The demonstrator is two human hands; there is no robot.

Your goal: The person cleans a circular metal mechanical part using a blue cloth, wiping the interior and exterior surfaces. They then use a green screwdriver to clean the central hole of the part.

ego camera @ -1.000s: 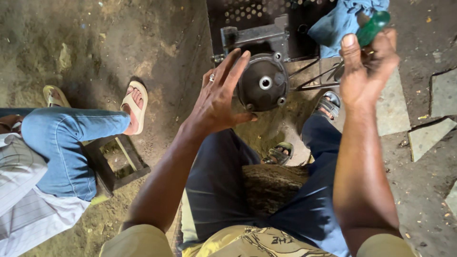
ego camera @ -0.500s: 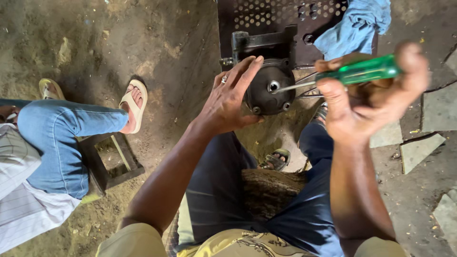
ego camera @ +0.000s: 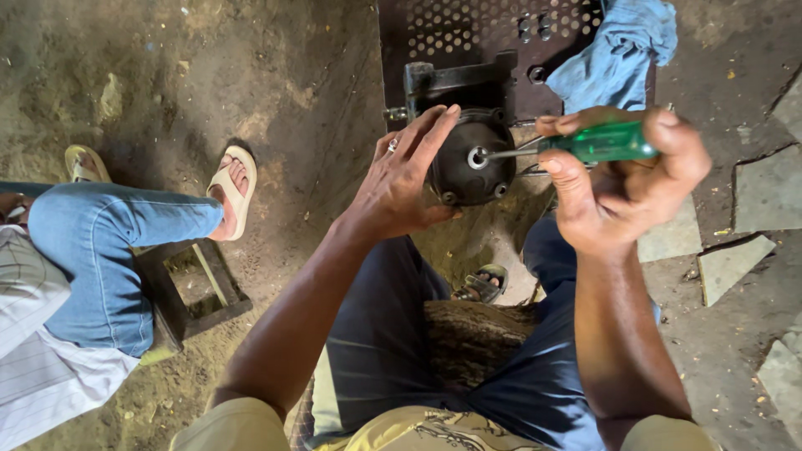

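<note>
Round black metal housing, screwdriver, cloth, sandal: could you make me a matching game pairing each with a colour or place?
Things:
1. Round black metal housing
2. Green-handled screwdriver
3. Crumpled blue cloth
4. Pale sandal

Descriptions:
A. On another person's foot, at left
B. Gripped in the right hand
C. Lying on the perforated metal plate
D. Steadied by the left hand

Pairs: 1-D, 2-B, 3-C, 4-A

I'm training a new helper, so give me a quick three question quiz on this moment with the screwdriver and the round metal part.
1. True or false: the left hand rests on the round dark metal housing.
2. Which hand holds the green-handled screwdriver?
3. Where does the screwdriver tip point: A) the blue cloth, B) the housing's centre hole, C) the ground?

Key: 1 true; 2 the right hand; 3 B.
</note>
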